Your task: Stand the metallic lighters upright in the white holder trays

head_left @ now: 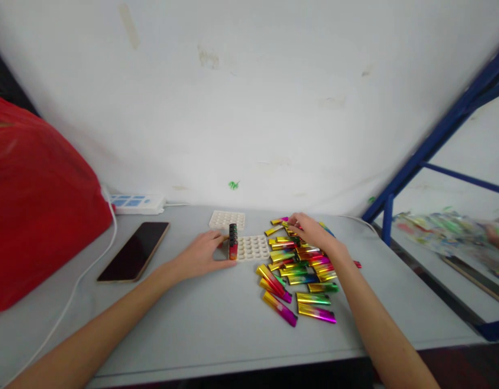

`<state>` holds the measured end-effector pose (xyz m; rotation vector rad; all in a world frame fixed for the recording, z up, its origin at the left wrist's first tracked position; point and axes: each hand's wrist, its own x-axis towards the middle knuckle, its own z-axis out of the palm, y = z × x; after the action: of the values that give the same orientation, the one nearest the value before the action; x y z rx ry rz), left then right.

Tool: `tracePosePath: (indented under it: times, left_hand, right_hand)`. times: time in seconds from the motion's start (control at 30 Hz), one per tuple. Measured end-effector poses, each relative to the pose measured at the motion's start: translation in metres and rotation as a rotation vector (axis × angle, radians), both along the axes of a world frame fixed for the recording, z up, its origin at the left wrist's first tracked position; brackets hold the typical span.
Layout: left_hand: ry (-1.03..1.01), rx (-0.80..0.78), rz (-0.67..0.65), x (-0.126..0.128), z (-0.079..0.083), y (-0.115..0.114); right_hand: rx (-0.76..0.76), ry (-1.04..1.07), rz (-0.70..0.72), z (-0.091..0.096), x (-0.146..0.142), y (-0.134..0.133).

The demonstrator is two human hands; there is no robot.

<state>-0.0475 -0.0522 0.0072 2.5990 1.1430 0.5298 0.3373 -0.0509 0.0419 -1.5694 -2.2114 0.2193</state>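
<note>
My left hand (201, 254) rests at the left end of a white tray with rows of round holes (253, 247), thumb along its front edge and fingers behind. A row of upright lighters (233, 243) with dark tops and red-orange bodies stands in that end of the tray, between thumb and fingers. My right hand (312, 229) reaches over the back of a loose pile of shiny lighters (298, 278), coloured gold, red, magenta, green and blue. Its thumb and fingers are apart, with the tips down at the lighters; part of the pile is hidden under the wrist.
A second white holed tray (227, 219) lies behind the first. To the left are a dark phone (136, 251), a power strip (138, 203), a white cable (77, 281) and a big red bag (39, 205). At right, a blue metal frame (436, 140) borders the grey table (217, 329); another person's hand (498, 235) shows beyond.
</note>
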Motion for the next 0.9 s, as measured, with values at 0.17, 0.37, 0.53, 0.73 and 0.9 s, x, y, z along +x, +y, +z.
tracePosePath:
  times: [0.17,0.37,0.53,0.73,0.9]
  left_hand:
    - [0.019,-0.008,-0.033,-0.002,0.002,0.002]
    - [0.028,-0.018,-0.066,-0.006,0.006,0.004]
    - [-0.014,-0.007,-0.029,-0.003,0.007,0.001]
    - [-0.036,0.027,0.065,0.003,0.001,0.0]
    - [-0.048,0.013,0.017,0.0,-0.001,0.001]
  right_hand:
    - [0.011,0.18,-0.059,0.02,-0.015,-0.008]
    - [0.144,0.486,0.005,0.034,-0.069,-0.013]
    - [-0.015,0.818,-0.037,0.005,-0.101,-0.013]
    - [-0.199,0.869,0.14,-0.008,-0.109,-0.026]
    - [-0.242,0.904,0.085,-0.008,-0.118,-0.031]
